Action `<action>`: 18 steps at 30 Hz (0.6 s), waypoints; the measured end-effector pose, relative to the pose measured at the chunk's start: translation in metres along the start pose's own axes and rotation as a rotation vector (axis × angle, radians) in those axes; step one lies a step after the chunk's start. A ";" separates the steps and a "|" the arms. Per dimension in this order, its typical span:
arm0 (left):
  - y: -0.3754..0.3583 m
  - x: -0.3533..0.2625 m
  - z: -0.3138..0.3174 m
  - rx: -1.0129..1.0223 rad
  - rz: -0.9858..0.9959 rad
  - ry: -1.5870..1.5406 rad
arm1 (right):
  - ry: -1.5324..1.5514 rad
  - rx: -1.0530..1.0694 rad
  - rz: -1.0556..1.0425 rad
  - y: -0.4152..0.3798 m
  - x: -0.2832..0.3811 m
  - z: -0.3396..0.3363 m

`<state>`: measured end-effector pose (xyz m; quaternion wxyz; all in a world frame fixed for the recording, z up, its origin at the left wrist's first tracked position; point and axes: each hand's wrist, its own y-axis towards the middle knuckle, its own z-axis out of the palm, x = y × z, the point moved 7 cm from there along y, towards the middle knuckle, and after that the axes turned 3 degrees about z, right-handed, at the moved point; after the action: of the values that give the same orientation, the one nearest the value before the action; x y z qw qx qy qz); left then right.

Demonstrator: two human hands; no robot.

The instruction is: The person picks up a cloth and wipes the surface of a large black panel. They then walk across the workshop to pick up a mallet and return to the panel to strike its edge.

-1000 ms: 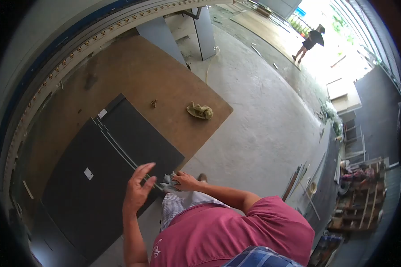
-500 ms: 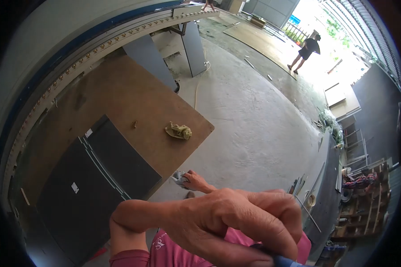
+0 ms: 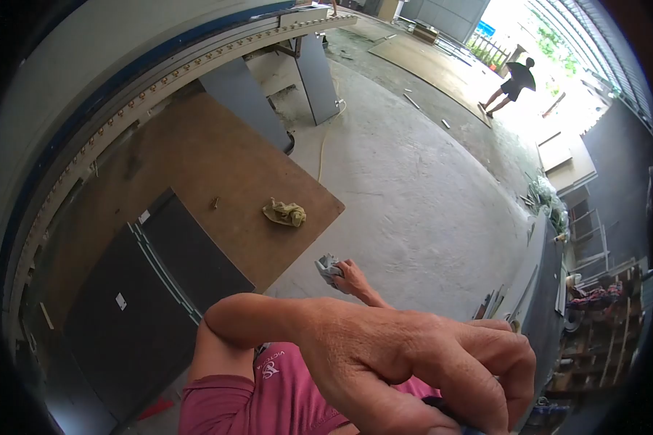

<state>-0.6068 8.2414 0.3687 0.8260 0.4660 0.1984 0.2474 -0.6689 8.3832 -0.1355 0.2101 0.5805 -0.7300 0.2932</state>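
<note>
My left hand (image 3: 421, 370) is very close to the camera at the bottom, its fingers curled round something dark and bluish that is mostly hidden at the lower edge. Its bent arm comes in from the left. Farther off, my right hand (image 3: 350, 278) grips a crumpled grey cloth (image 3: 329, 270) over the concrete floor, beyond the front corner of the brown board. On that brown board (image 3: 218, 159) lie a crumpled yellowish cloth (image 3: 286, 213) and dark panels (image 3: 196, 250) with pale strips between them.
A long machine edge (image 3: 159, 101) runs along the upper left, with grey panels (image 3: 315, 83) beneath it. Another person (image 3: 516, 80) stands at the upper right by a flat board on the floor. Sheets, a rack and wooden pallets (image 3: 602, 341) line the right side.
My right hand has moved up and right with the grey cloth, away from the board's edge. My left hand has shifted right and lower. The other person has moved slightly right in view.
</note>
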 end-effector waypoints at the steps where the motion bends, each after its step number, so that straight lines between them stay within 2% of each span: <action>1: 0.002 0.000 -0.003 0.003 -0.007 -0.001 | 0.008 0.005 0.015 0.001 0.000 -0.001; 3: 0.004 0.000 -0.010 0.059 -0.008 0.165 | 0.018 0.005 0.031 0.001 0.001 -0.001; 7: 0.009 -0.001 -0.017 0.120 0.008 0.194 | 0.057 0.035 0.039 0.005 0.006 0.003; 10: 0.011 -0.003 -0.022 0.164 0.026 0.326 | 0.055 0.066 0.020 0.009 0.011 0.007; 12: 0.013 -0.003 -0.024 0.200 0.105 0.327 | 0.048 0.076 0.012 0.010 0.012 0.007; 16: 0.014 -0.003 -0.024 0.209 0.102 0.388 | 0.026 0.081 0.029 0.011 0.007 0.005; 18: 0.014 0.002 -0.020 0.091 -0.002 0.227 | 0.039 0.082 0.026 0.010 0.003 0.003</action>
<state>-0.6194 8.2622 0.3703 0.7766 0.4717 0.3019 0.2886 -0.6788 8.3808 -0.1374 0.1964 0.5733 -0.7207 0.3367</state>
